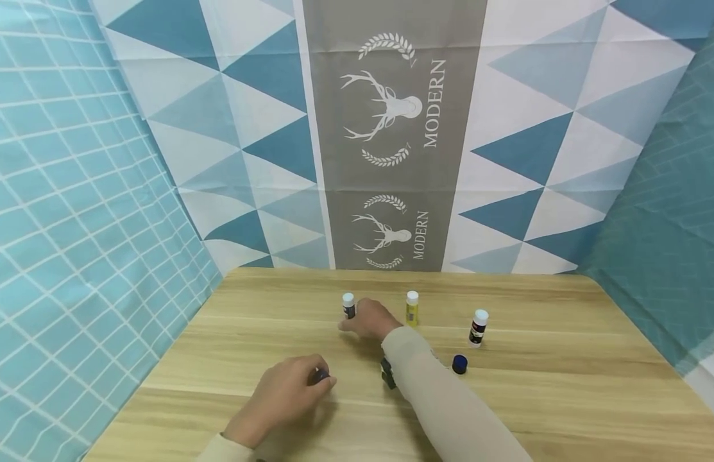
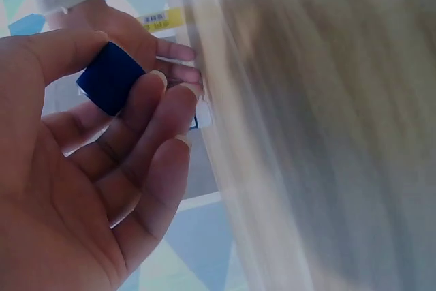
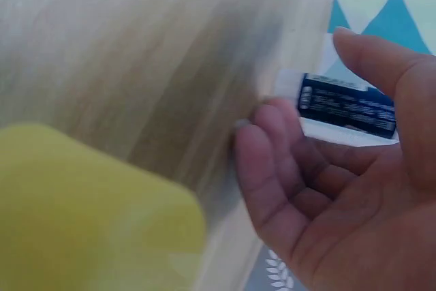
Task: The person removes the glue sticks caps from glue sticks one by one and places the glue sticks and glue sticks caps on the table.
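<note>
My left hand [image 1: 287, 388] pinches a small dark blue cap [image 2: 110, 78] between thumb and fingers, low over the wooden table. Farther forward, my right hand [image 1: 371, 319] is beside a small upright bottle [image 1: 348, 307] with a white top and a dark label. In the right wrist view the thumb stands apart from the loosely bent fingers, and the bottle's printed label [image 3: 347, 103] shows in the gap between them. Just right of that hand stands a yellow bottle [image 1: 412, 309] with a white top.
Another dark-labelled bottle [image 1: 478, 328] with a white top stands farther right. Nearer on the wooden table [image 1: 564, 385], a second dark blue cap [image 1: 459, 364] lies beside my right forearm. A patterned cloth [image 1: 391, 160] hangs behind the table's far edge.
</note>
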The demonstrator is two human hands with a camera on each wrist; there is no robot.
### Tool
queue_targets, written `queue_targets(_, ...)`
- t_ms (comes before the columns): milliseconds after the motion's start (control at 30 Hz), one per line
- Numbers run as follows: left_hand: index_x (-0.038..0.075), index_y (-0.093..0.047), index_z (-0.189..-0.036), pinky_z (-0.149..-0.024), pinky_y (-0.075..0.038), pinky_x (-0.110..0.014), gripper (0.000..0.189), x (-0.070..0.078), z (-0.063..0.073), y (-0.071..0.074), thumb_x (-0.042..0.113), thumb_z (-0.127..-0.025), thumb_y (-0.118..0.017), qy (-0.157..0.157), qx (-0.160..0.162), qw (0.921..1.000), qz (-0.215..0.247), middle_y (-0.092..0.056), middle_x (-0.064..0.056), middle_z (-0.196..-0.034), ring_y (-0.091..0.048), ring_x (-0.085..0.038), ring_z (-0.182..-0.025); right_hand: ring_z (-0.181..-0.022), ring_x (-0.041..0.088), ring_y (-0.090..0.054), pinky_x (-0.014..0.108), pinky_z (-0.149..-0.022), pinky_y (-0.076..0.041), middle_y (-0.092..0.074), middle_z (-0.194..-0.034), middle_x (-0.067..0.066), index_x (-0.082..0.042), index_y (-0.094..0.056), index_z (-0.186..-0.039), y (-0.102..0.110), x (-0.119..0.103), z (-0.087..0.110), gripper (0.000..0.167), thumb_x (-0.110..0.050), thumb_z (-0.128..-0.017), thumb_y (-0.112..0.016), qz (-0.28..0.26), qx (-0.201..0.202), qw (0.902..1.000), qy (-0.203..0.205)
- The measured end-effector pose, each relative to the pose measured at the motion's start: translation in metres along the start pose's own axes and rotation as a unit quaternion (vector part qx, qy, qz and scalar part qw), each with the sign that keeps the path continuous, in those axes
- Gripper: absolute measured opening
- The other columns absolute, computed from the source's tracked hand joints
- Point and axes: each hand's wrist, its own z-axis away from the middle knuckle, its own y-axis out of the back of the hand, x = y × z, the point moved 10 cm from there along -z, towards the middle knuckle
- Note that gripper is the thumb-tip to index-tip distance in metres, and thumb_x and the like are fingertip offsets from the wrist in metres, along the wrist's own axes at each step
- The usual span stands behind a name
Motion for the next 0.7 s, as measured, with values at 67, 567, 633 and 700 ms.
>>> queue_targets(67, 0.023, -0.069, -0.093, -0.060, -0.047, -0.029, 0.015, -0.001, -0.001, 0.000, 0.038, -0.093, -0.070, 0.005, -0.003, 1.0000, -0.003, -0.062, 0.016, -0.080, -0.053, -0.001, -0.067, -0.062, 0.017, -0.051, 0.032, -0.058, -0.043, -0.057, -0.070, 0.002, -0.010, -0.063, -0.079, 0.001, -0.002, 0.004, 0.031, -0.037, -0.087, -0.076, -0.002, -0.005, 1.0000, -0.006)
queue_targets(567, 0.021, -0.069, -0.094, -0.065, -0.053, -0.038, 0.019, -0.008, -0.020, -0.003, 0.033, -0.084, -0.079, 0.016, 0.004, 0.9989, -0.045, -0.069, 0.006, -0.088, -0.063, -0.011, -0.077, -0.054, 0.016, -0.046, 0.032, -0.050, -0.040, -0.050, -0.063, 0.001, -0.010, -0.057, -0.070, 0.018, 0.005, 0.025, 0.032, -0.032, -0.084, -0.076, 0.038, 0.020, 0.9985, -0.036)
queue_targets(633, 0.019, -0.069, -0.095, -0.066, -0.053, -0.038, 0.020, -0.008, -0.025, -0.003, 0.033, -0.084, -0.079, 0.015, 0.004, 0.9986, -0.051, -0.070, 0.005, -0.089, -0.064, -0.012, -0.077, -0.055, 0.016, -0.047, 0.032, -0.051, -0.040, -0.051, -0.064, 0.002, -0.010, -0.058, -0.070, 0.022, 0.006, 0.028, 0.031, -0.032, -0.084, -0.076, 0.045, 0.025, 0.9980, -0.035)
queue_targets(700, 0.018, -0.070, -0.096, -0.066, -0.053, -0.039, 0.021, -0.007, -0.029, -0.005, 0.032, -0.084, -0.080, 0.012, 0.001, 0.9985, -0.054, -0.071, 0.003, -0.091, -0.065, -0.014, -0.078, -0.055, 0.016, -0.047, 0.032, -0.051, -0.041, -0.051, -0.064, 0.002, -0.010, -0.058, -0.071, 0.025, 0.008, 0.032, 0.031, -0.032, -0.085, -0.075, 0.050, 0.031, 0.9976, -0.037)
